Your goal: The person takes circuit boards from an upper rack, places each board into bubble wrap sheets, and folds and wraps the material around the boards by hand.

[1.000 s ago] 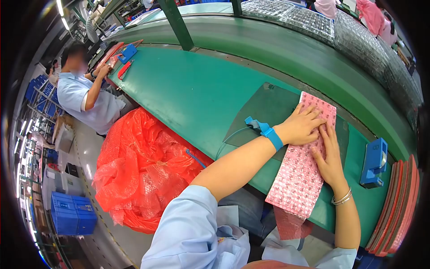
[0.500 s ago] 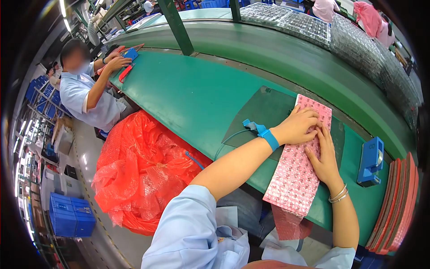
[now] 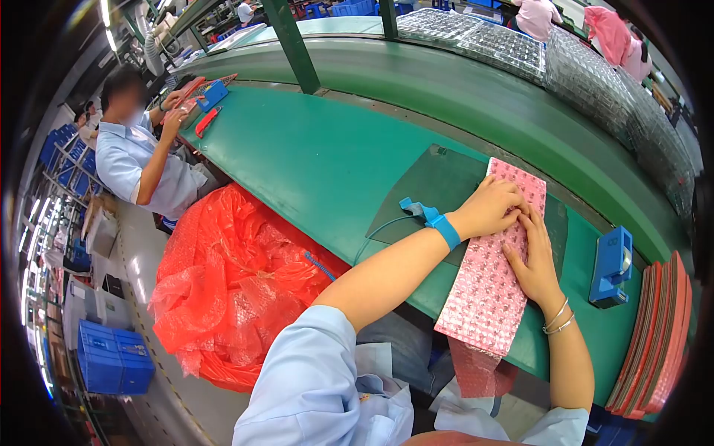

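A long flat package in pink bubble wrap [image 3: 487, 297] lies across the front edge of the green table, its loose wrap end hanging over the edge. My left hand [image 3: 491, 208] is on its upper part, fingers bent and closed on the wrap; a blue wrist strap [image 3: 445, 229] circles that wrist. My right hand [image 3: 534, 260] lies along the package's right side, fingers stretched out and thumb apart, its fingertips meeting those of my left hand. What lies under the fingertips is hidden. Beneath the package is a dark mat [image 3: 416, 186].
A blue tape dispenser [image 3: 611, 267] stands on the right, beside a stack of pink-edged flat pieces [image 3: 654, 334]. Red bubble wrap [image 3: 230, 290] is heaped left of me. A co-worker [image 3: 141, 149] sits farther left. Behind the green table [image 3: 297, 156] runs a conveyor [image 3: 446, 89].
My hands and the package hold nearly the same place; the view has shifted slightly. The co-worker's hands have moved off the blue dispenser, to the left of it.
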### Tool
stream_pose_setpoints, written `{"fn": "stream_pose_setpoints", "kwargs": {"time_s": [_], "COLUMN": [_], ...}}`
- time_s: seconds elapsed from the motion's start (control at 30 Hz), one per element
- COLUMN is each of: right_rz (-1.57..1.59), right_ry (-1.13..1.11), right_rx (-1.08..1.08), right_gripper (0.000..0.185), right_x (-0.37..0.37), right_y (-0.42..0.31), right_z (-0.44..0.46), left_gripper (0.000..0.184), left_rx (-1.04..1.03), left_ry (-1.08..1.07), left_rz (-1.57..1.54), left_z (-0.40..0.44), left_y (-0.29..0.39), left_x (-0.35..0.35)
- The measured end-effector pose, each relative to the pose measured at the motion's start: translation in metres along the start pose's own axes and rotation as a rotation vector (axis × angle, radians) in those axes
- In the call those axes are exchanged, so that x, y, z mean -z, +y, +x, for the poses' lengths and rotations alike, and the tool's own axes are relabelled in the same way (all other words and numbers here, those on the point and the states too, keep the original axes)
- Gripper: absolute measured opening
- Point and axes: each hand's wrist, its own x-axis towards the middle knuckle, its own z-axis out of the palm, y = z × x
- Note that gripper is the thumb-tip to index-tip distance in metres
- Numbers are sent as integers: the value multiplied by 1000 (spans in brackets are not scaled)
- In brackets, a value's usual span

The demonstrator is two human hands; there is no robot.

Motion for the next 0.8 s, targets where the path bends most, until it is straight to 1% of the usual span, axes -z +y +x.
{"fn": "stream_pose_setpoints", "kwargs": {"time_s": [0.1, 0.23, 0.3, 0.33, 0.4, 0.43, 0.6, 0.73, 0.8], "right_rz": [4, 180, 512, 521, 653, 659, 546, 89, 91], "right_ry": [-7, -4, -2, -10, -36, -42, -123, -14, 49], "right_rx": [-1, -33, -173, -152, -219, -210, -250, 57, 79], "right_gripper": [56, 47, 38, 38, 34, 34, 31, 28, 25], "right_x": [4, 5, 14, 21, 35, 37, 44, 32, 29], "right_y": [-3, 1, 3, 3, 2, 1, 2, -13, -12], "right_z": [5, 8, 12, 14, 17, 15, -1, -9, -6], "left_gripper": [9, 9, 9, 9, 10, 10, 10, 8, 8], "left_rx": [-8, -6, -12, -3, -1, 5, -15, 35, 37], "left_ry": [1, 7, 1, 9, -4, 0, -3, 7, -13], "left_rz": [34, 51, 32, 53, -6, 4, -70, 158, 152], "left_z": [4, 5, 5, 5, 6, 5, 7, 12, 15], "left_y": [-4, -6, -5, -6, -9, -10, -6, 6, 6], "left_x": [-2, 0, 2, 2, 1, 3, 4, 5, -1]}}
